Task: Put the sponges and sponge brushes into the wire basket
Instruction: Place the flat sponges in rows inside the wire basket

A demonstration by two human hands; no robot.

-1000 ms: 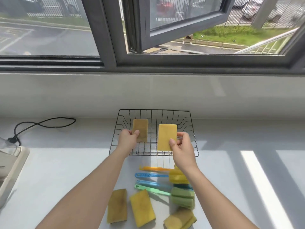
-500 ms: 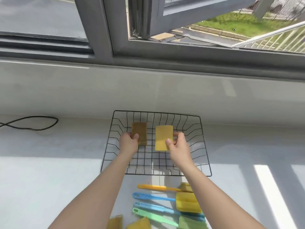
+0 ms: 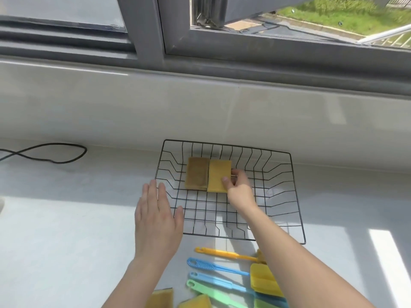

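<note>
A black wire basket (image 3: 295, 210) stands on the white counter. Two sponges lie side by side in its far part: a brownish sponge (image 3: 196, 174) and a yellow sponge (image 3: 218, 175). My right hand (image 3: 238, 185) is inside the basket, thumb and fingers pinching the yellow sponge's right edge. My left hand (image 3: 156, 216) hovers flat and empty at the basket's near left corner. In front of the basket lie sponge brushes with orange (image 3: 224, 254), blue (image 3: 213, 266), light blue (image 3: 218, 281) and green (image 3: 211, 293) handles and a yellow foam head (image 3: 263, 280). Two more yellow sponges (image 3: 160, 300) (image 3: 196, 302) poke in at the bottom edge.
A black cable (image 3: 51, 152) loops on the counter at the far left. Behind the basket rises a pale tiled ledge (image 3: 200, 107) under a grey window frame (image 3: 146, 34). Bright sun stripes fall on the counter at the right.
Both sponges went down onto the basket floor. My left hand let go of the brownish sponge and drew back to the basket's near left corner, fingers spread. The view tilted down.
</note>
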